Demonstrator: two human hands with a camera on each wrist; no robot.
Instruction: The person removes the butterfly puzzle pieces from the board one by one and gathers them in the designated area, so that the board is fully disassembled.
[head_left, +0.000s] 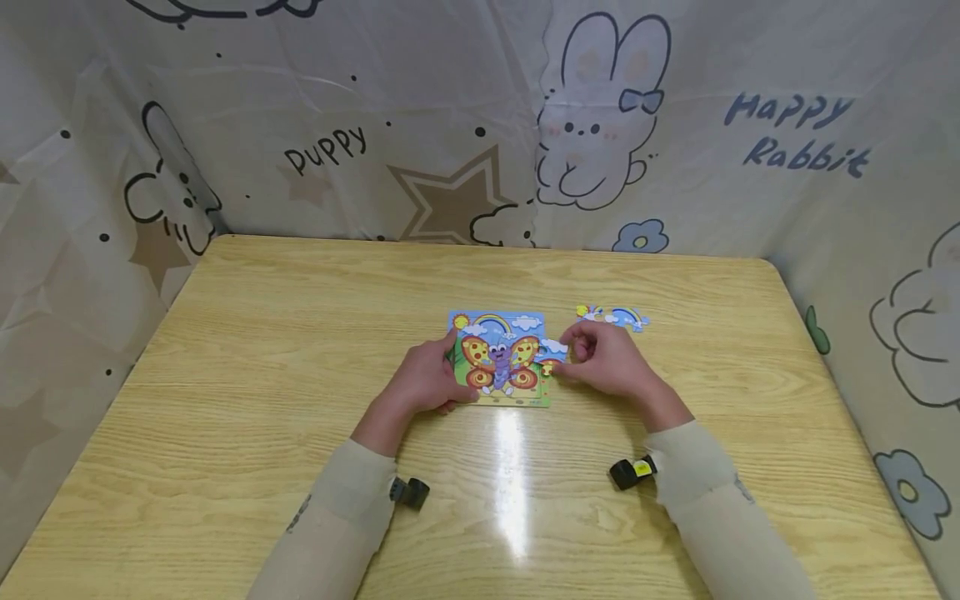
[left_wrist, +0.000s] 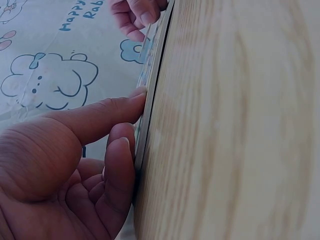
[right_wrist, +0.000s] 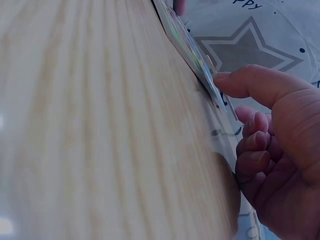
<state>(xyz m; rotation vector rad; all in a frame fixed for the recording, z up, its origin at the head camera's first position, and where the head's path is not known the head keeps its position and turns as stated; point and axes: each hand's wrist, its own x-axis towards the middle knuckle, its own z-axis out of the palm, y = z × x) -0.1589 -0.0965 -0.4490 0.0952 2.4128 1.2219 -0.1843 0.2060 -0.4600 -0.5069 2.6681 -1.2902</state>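
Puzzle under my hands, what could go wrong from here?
The piece in the right hand could catch on the puzzle, since it is at the right edge. The puzzle might swivel if pushed there, as the left hand holds its left side. The right hand might also brush the rainbow piece, which lies just beyond it.

Head view: moderate, soft light; the desk [head_left: 225,375] carries one strong vertical glare streak; patterned cloth [head_left: 450,100] greyer. Wrist views: cooler, duller — the nearest wood grain blurred. Right wrist: bright spots at left edge; dark patch beside the fingers [right_wrist: 250,85] — shadow or reflection, undetermined.
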